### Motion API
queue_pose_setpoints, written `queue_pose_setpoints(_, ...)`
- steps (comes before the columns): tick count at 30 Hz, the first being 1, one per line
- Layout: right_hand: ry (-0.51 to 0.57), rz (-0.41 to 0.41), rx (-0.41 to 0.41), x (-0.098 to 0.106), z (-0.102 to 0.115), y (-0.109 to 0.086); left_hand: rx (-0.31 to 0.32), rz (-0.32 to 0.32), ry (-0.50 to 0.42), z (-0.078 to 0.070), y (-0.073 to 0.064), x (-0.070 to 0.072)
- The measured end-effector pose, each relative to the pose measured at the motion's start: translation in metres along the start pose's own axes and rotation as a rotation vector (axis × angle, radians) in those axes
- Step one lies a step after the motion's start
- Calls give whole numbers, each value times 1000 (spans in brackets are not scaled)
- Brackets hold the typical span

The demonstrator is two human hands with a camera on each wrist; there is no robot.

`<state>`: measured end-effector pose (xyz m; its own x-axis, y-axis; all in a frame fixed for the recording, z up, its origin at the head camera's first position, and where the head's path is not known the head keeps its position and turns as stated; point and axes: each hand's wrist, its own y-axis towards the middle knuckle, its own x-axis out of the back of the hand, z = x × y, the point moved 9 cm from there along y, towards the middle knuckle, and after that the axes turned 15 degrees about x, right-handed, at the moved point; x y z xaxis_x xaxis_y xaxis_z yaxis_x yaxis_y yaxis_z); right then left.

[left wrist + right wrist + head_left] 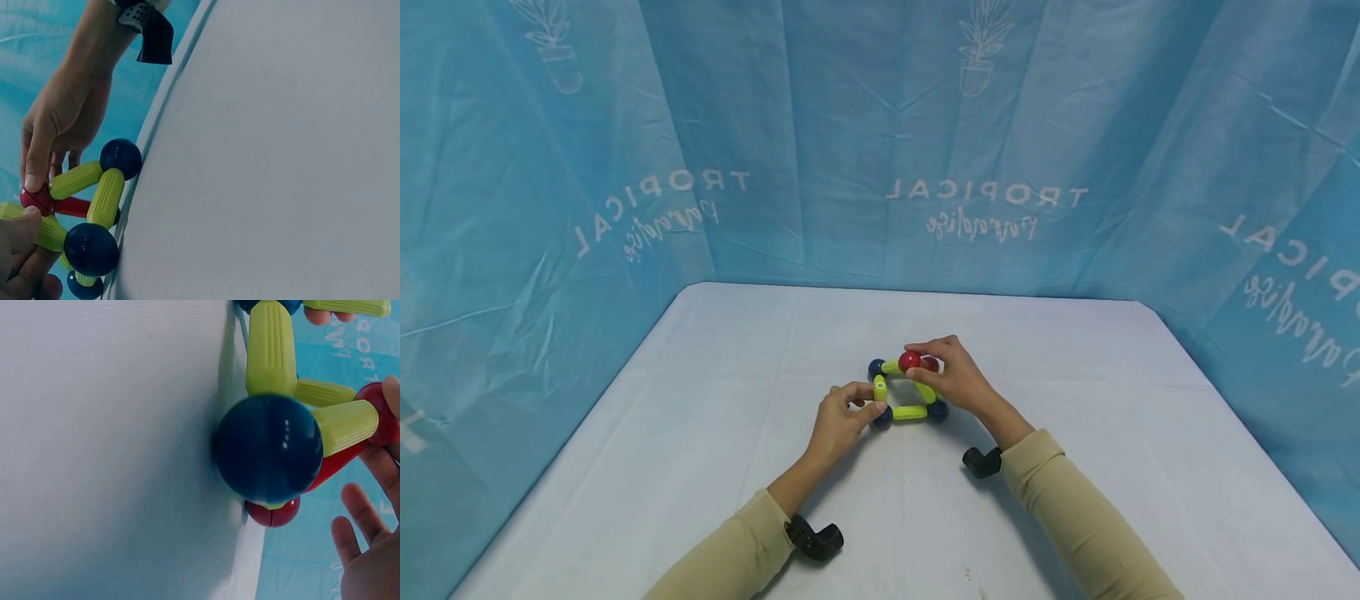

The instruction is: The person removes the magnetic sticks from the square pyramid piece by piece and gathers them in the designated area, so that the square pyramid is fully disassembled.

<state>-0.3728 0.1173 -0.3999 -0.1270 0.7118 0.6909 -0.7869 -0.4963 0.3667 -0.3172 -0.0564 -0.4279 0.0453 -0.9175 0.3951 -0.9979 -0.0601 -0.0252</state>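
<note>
A frame of lime-green rods and navy balls stands on the white table. My left hand (837, 423) pinches one lime rod (51, 234) between thumb and fingers, just above a navy ball (92, 250). With thumb and forefinger, my right hand (961, 379) grips a red ball (910, 361) raised over the frame. In the right wrist view, a lime rod (347, 427) runs from this red ball to a big navy ball (269, 449). A red rod (72, 207) shows behind the lime rods. Another red ball (274, 512) sits low at the frame's far side.
The white table (760, 358) spreads around the frame, and blue printed curtains (835, 125) hang behind it and at both sides. Black camera mounts are strapped at the left wrist (816, 540) and right wrist (982, 462).
</note>
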Motion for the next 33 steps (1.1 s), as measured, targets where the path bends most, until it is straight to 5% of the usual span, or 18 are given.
queue_pose_setpoints(9,-32,-38,74,6,3,-5,-15,55,13,-5,-13,-18)
queue_pose_setpoints(23,3,-42,71,14,1,-16,-58,86,-12,-19,-28,-42)
queue_pose_setpoints(33,5,-33,73,12,0,-17,-54,37,17,-21,-30,-24)
